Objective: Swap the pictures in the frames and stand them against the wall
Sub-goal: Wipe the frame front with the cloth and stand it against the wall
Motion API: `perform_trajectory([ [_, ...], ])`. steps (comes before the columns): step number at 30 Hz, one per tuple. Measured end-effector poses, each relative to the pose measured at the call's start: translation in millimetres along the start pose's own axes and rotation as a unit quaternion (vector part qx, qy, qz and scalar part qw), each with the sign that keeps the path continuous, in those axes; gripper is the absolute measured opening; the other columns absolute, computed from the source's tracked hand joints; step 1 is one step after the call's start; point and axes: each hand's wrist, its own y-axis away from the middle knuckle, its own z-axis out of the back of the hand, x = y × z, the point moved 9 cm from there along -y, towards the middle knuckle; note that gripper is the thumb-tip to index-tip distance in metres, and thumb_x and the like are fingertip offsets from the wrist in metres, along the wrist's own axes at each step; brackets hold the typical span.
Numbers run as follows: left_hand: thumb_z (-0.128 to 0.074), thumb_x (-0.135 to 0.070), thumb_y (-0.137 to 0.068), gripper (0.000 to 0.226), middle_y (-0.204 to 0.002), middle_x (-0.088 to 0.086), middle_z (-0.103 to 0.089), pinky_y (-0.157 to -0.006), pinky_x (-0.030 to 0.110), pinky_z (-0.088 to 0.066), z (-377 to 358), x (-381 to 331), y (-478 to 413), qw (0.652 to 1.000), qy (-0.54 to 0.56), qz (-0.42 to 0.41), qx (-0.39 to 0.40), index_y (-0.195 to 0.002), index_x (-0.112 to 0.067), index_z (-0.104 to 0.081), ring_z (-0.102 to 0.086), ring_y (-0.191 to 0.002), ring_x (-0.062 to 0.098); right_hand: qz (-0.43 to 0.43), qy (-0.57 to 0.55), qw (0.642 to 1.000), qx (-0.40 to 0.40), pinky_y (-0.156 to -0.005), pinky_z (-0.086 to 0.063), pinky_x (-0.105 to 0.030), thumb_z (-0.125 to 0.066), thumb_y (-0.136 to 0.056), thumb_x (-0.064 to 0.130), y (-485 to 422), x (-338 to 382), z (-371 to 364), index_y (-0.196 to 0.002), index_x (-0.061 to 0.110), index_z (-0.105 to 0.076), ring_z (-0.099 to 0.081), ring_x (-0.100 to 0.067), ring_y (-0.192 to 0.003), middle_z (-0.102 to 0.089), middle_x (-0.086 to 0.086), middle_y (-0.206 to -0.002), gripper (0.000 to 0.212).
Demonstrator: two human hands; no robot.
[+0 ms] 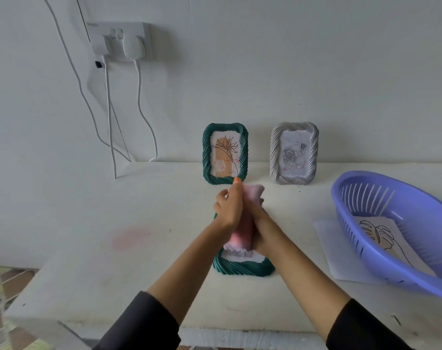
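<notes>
My left grip (228,210) and right grip (261,223) both clutch a pink sheet (241,237) (cloth or paper, unclear) above the green frame (242,268) lying on the counter (113,248).

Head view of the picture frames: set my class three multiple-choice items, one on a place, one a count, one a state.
1. Where is the leaf drawing? A in the purple basket; B on the floor; C in a drawer.
2. How many frames stand against the wall? A one; B two; C three.
3. The green frame nearest the camera: A hangs; B lies flat on the table; C stands upright.
Key: 1A, it shows inside the basket. 2B, the far green frame and the grey frame stand there. 3B, it rests on the table under the pink cloth.
</notes>
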Motion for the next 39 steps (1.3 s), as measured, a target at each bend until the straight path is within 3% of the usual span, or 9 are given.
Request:
perform_trajectory([
  [2, -0.027, -0.081, -0.075, 0.090, -0.150, 0.010, -0.029, -0.117, 0.045, -0.023, 6.2, 3.2, -6.2, 0.999, 0.043, -0.021, -0.022, -0.143, -0.022, -0.034, -0.030, -0.138, 0.027, 0.027, 0.016, 0.998, -0.049, -0.095, -0.047, -0.038, -0.075, -0.069, 0.041, -0.8, 11.1, 17.8, -0.119, 0.008, -0.057, -0.062, -0.025, -0.105, -0.066, -0.011, -0.110, 0.063],
  [4, -0.026, -0.056, -0.095, 0.061, -0.154, 0.009, -0.022, -0.118, 0.043, -0.017, 25.4, 6.8, -14.2, 0.991, -0.090, -0.073, -0.073, -0.146, -0.024, -0.031, -0.020, -0.142, 0.028, 0.082, 0.106, 0.981, -0.142, -0.088, -0.048, -0.034, -0.065, -0.083, 0.026, 2.9, 37.2, 41.3, -0.116, 0.001, -0.056, -0.062, -0.027, -0.099, -0.066, -0.010, -0.099, 0.042],
  [5, -0.027, -0.045, -0.098, 0.052, -0.154, 0.008, -0.022, -0.118, 0.043, -0.015, 34.8, 13.9, -19.9, 0.971, -0.204, -0.088, -0.089, -0.146, -0.025, -0.031, -0.017, -0.143, 0.027, 0.130, 0.232, 0.946, -0.185, -0.085, -0.047, -0.032, -0.060, -0.087, 0.022, 5.6, 57.0, 49.3, -0.113, 0.002, -0.056, -0.061, -0.027, -0.098, -0.064, -0.009, -0.097, 0.033],
  [8, -0.031, -0.033, -0.100, 0.047, -0.153, 0.001, -0.029, -0.119, 0.043, -0.013, 37.6, 48.1, -28.7, 0.907, -0.404, -0.104, -0.053, -0.146, -0.025, -0.029, -0.020, -0.143, 0.024, 0.271, 0.607, 0.725, -0.182, -0.075, -0.050, -0.029, -0.055, -0.089, 0.016, 13.9, 93.9, 28.1, -0.108, 0.011, -0.056, -0.062, -0.021, -0.092, -0.063, -0.007, -0.102, 0.020],
  [14, -0.025, -0.032, -0.101, 0.045, -0.152, -0.007, -0.034, -0.119, 0.042, -0.010, 36.5, 60.7, -28.9, 0.893, -0.432, -0.119, -0.053, -0.145, -0.029, -0.032, -0.021, -0.143, 0.020, 0.178, 0.781, 0.599, -0.009, -0.107, -0.033, -0.029, -0.050, -0.092, 0.021, -8.4, 10.5, 15.6, -0.135, 0.019, -0.046, -0.044, -0.019, -0.130, -0.046, 0.001, -0.142, 0.043],
  [22, -0.026, -0.033, -0.100, 0.044, -0.149, -0.009, -0.040, -0.118, 0.042, -0.016, 37.8, 61.6, -32.8, 0.887, -0.439, -0.128, -0.058, -0.143, -0.031, -0.035, -0.027, -0.141, 0.019, 0.165, 0.760, 0.616, 0.123, -0.109, -0.011, -0.013, -0.051, -0.086, 0.012, 63.3, -1.9, 27.0, -0.129, 0.028, -0.054, -0.036, 0.000, -0.131, -0.045, 0.014, -0.141, 0.046],
  [30, -0.023, -0.033, -0.101, 0.045, -0.151, -0.007, -0.036, -0.120, 0.041, -0.010, 36.7, 61.6, -32.2, 0.882, -0.451, -0.125, -0.045, -0.145, -0.031, -0.031, -0.022, -0.143, 0.019, 0.172, 0.757, 0.630, 0.020, -0.118, -0.017, -0.029, -0.047, -0.087, 0.003, 11.4, 23.8, 34.0, -0.127, 0.024, -0.056, -0.036, -0.014, -0.137, -0.047, 0.004, -0.142, 0.046],
  [34, -0.023, -0.034, -0.101, 0.045, -0.151, -0.008, -0.036, -0.119, 0.040, -0.010, 37.0, 62.7, -32.6, 0.883, -0.451, -0.126, -0.042, -0.145, -0.030, -0.031, -0.022, -0.144, 0.019, 0.175, 0.738, 0.641, 0.115, -0.112, -0.006, -0.010, -0.049, -0.081, -0.002, 49.6, 6.1, 36.0, -0.120, 0.025, -0.062, -0.043, -0.007, -0.129, -0.055, 0.006, -0.135, 0.049],
  [39, -0.023, -0.034, -0.101, 0.045, -0.152, -0.007, -0.034, -0.120, 0.041, -0.008, 35.2, 63.2, -31.0, 0.880, -0.456, -0.127, -0.034, -0.146, -0.030, -0.030, -0.021, -0.144, 0.020, 0.153, 0.758, 0.633, 0.023, -0.119, -0.013, -0.032, -0.045, -0.086, -0.001, 13.6, 33.0, 55.7, -0.126, 0.028, -0.056, -0.033, -0.009, -0.137, -0.047, 0.009, -0.142, 0.051],
])
